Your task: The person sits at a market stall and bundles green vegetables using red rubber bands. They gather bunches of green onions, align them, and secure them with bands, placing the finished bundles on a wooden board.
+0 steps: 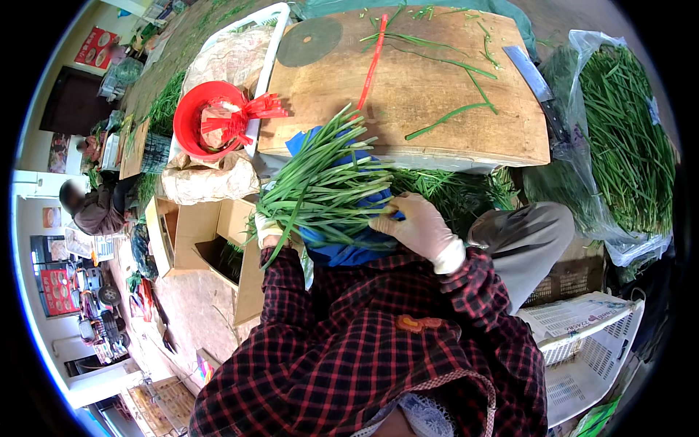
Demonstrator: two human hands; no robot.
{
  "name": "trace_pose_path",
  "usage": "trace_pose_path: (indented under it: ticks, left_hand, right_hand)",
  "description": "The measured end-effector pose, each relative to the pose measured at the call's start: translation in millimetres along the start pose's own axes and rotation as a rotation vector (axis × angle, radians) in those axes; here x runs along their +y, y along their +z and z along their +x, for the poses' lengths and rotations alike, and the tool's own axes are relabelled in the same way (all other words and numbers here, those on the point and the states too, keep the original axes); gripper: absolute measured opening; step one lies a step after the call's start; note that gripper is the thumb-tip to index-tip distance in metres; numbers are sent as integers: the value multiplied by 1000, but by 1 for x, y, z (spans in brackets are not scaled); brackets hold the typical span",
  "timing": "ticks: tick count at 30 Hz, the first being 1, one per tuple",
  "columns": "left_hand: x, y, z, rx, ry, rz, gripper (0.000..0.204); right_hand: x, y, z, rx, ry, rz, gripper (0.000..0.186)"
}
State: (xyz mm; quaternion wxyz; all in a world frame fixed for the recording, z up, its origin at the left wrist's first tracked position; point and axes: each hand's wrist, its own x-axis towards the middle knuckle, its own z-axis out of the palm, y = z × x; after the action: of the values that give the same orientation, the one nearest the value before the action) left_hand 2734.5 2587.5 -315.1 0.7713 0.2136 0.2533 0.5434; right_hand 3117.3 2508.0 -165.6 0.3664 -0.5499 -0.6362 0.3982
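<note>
A thick bunch of garlic chives [320,186] lies across a blue cloth [338,253] over my lap. My gloved left hand [271,231] is closed round the bunch at its left end, with its fingers mostly hidden under the leaves. At the other side, my gloved right hand [419,227] pinches some chive ends between thumb and fingers. Just beyond the bunch, a red tie strip [373,62] lies on the wooden board [328,95]. Loose chive pieces [451,120] are scattered over that board.
A cleaver [530,73] rests along the board's right edge. Left of it stands a red bucket [188,120] with red strips. A plastic bag of chives [630,138] is at right, above a white crate [582,364]. An open cardboard box [200,237] stands left; another person [102,207] sits farther off.
</note>
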Motion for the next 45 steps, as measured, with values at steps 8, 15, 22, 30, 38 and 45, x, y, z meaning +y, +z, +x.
trace_pose_path:
  ticks: [8,15,22,30,38,45]
  left_hand:
    - [-8,-32,-12,-7,-1,-140,36]
    - [-9,-2,-2,-42,-5,-86,36]
    - [-2,5,3,74,19,-46,37]
    - [1,0,3,117,55,-56,38]
    - [1,57,12,478,121,-135,39]
    - [12,54,5,237,42,-78,53]
  right_hand:
    - [30,-32,-11,243,43,91,26]
    - [74,-93,-35,567,384,-1014,49]
    - [18,13,30,154,-53,-3,26]
    - [29,19,12,303,-7,-88,17]
    - [-7,-3,17,315,-205,-239,41]
    - [10,37,39,336,-271,-231,19]
